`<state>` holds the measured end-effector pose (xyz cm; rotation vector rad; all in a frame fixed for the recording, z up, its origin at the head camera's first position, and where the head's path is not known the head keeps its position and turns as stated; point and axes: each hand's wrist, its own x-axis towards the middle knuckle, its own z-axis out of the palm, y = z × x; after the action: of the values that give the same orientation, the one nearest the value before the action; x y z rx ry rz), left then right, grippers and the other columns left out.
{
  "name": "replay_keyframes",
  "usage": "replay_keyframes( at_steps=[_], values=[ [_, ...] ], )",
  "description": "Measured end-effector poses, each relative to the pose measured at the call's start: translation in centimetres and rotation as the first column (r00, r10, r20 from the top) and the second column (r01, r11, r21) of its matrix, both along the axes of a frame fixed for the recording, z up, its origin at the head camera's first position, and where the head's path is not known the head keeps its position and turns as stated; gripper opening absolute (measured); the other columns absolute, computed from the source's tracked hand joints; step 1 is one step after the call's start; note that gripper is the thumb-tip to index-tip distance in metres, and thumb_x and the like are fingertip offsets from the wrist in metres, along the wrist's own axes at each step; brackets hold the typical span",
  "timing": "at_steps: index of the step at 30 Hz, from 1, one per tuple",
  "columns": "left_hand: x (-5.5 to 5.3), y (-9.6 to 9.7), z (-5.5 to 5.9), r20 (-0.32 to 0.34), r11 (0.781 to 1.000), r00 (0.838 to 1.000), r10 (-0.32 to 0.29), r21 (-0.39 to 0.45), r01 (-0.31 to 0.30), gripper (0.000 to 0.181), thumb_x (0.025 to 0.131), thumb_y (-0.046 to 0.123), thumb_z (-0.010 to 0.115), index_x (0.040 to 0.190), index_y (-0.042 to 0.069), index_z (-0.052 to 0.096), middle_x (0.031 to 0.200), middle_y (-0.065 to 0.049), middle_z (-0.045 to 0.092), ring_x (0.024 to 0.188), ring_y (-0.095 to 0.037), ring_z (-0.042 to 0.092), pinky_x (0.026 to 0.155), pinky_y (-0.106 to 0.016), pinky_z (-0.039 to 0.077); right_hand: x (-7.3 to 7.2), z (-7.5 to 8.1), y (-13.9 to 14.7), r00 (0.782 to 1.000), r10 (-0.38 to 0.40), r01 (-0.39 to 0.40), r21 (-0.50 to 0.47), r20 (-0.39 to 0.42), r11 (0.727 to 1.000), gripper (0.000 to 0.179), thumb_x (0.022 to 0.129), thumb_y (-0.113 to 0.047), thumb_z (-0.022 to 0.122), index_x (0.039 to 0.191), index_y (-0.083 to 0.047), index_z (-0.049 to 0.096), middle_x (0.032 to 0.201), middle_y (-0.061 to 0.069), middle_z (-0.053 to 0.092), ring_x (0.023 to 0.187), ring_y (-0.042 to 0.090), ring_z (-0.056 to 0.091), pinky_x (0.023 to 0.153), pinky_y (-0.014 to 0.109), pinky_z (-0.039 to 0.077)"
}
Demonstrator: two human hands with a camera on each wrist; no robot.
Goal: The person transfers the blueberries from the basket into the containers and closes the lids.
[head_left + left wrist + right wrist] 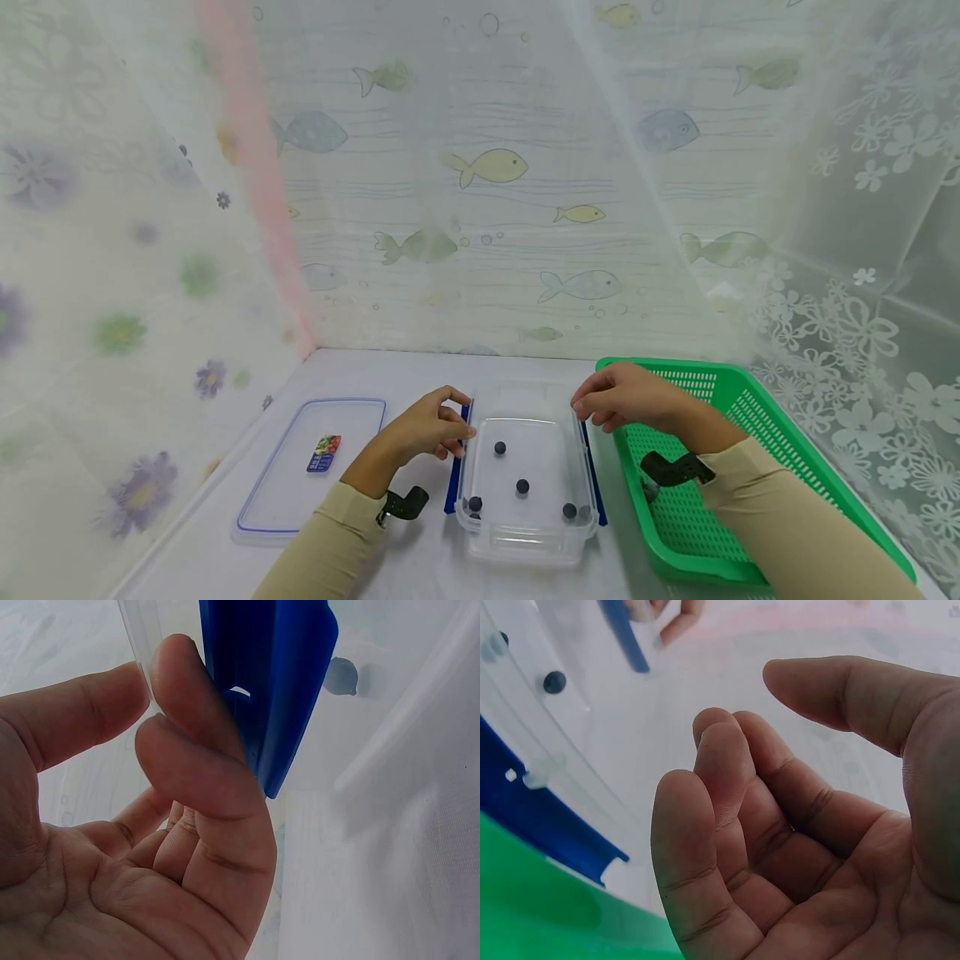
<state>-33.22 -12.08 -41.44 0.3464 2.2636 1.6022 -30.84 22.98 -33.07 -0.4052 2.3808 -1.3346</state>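
A clear plastic box (525, 422) stands on the white table with several small dark balls (522, 486) inside. Blue latches hang on its left side (452, 492) and right side (592, 467). My left hand (435, 427) pinches the box's left edge, thumb on the clear rim and curled fingers on the blue latch (277, 682). My right hand (618, 398) hovers just above the box's right far corner. In the right wrist view that hand (765, 727) has loosely curled fingers and holds nothing, with the right latch (532, 817) below it.
A green perforated basket (750, 408) sits right of the box, under my right forearm. The box's clear lid (300, 500), blue-trimmed with a sticker, lies flat at the left. Patterned curtains close in the back and both sides.
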Motion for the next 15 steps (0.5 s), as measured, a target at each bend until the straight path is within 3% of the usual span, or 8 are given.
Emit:
replay_keyframes(
  at_steps=[10, 15],
  values=[
    [0.0, 0.0, 0.1, 0.005, 1.000, 1.000, -0.002, -0.003, 0.002, 0.061, 0.091, 0.019, 0.080, 0.143, 0.008, 0.049, 0.100, -0.012, 0.069, 0.068, -0.021, 0.071, 0.057, -0.028, 0.054, -0.7, 0.1, 2.6, 0.998, -0.062, 0.062, 0.003, 0.005, 0.998, 0.032, 0.098, -0.018, 0.065, 0.123, 0.001, 0.069, 0.115, 0.012, 0.072, 0.092, 0.023, 0.066, 0.083, 0.036, 0.059],
    [0.0, 0.0, 0.1, 0.008, 1.000, 1.000, -0.003, 0.001, 0.003, 0.060, 0.091, 0.018, 0.079, 0.142, 0.008, 0.049, 0.100, -0.012, 0.068, 0.068, -0.021, 0.071, 0.057, -0.028, 0.054, -1.3, -0.2, 4.3, 0.996, -0.091, 0.091, -0.003, 0.016, 0.996, 0.038, 0.101, -0.020, 0.066, 0.129, 0.005, 0.065, 0.126, 0.019, 0.068, 0.093, 0.019, 0.067, 0.084, 0.037, 0.060]
  ],
)
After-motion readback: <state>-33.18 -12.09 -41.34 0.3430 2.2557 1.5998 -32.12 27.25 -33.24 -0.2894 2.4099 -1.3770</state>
